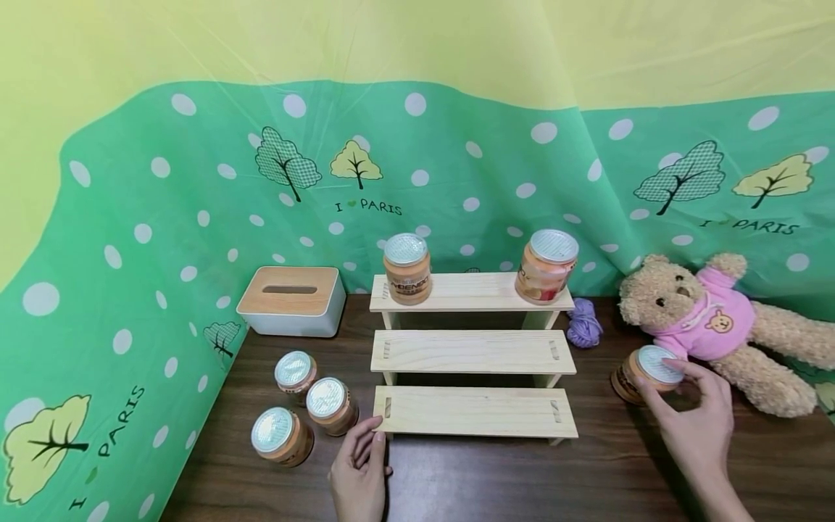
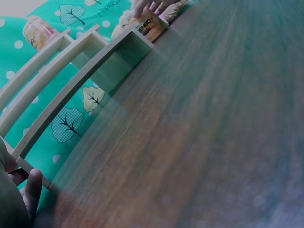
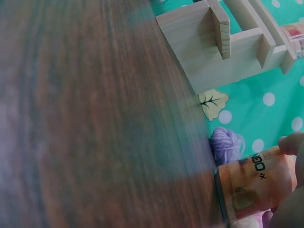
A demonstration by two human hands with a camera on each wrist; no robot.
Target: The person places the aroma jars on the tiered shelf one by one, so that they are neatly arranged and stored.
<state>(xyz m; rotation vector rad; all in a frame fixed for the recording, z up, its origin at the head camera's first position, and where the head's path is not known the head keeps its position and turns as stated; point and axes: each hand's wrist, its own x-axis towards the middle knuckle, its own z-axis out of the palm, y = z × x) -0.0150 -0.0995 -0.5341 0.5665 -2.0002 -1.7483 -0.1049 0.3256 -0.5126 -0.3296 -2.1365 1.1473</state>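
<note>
On the right, my right hand [image 1: 698, 413] grips a jar [image 1: 629, 380] with a silvery lid and an orange-brown label, fingers and thumb around its upper part. In the right wrist view that jar [image 3: 256, 185] stands upright against the dark tabletop. My left hand [image 1: 360, 471] is at the left end of the lowest shelf of a three-step wooden rack [image 1: 472, 412], its fingers loosely bent and a fingertip right at the shelf's corner. Similar jars stand on the top step, one at the left [image 1: 408, 275] and one at the right [image 1: 546, 272].
Three more jars [image 1: 333, 413] cluster left of the rack. Behind them sits a tissue box [image 1: 293, 308] with a wooden lid. Purple yarn [image 1: 583, 324] lies right of the rack, and a teddy bear [image 1: 711, 312] in pink lies behind the gripped jar. Green dotted cloth [image 1: 457, 174] hangs behind.
</note>
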